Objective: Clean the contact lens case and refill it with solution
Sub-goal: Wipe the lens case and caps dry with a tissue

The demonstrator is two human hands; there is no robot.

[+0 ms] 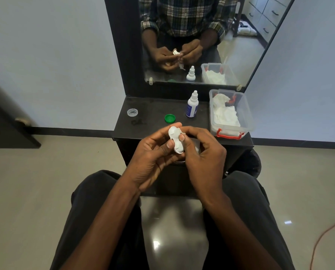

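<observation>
The white contact lens case (174, 137) is held upright above the near edge of the black dresser top (155, 106). My left hand (155, 152) grips it from the left, thumb on its lower well. My right hand (201, 152) pinches a small piece of white tissue (182, 137) against the case's middle. The case's two caps lie apart on the dresser: a green cap (170, 118) and a clear cap (132, 112). A white solution bottle (192, 104) with a blue label stands capped behind them.
A clear plastic box (247, 114) with red latches holds crumpled white tissues at the dresser's right end. A mirror (240, 55) stands behind and reflects my hands. My legs in dark trousers flank the dresser. An orange cable (326, 232) lies on the floor at right.
</observation>
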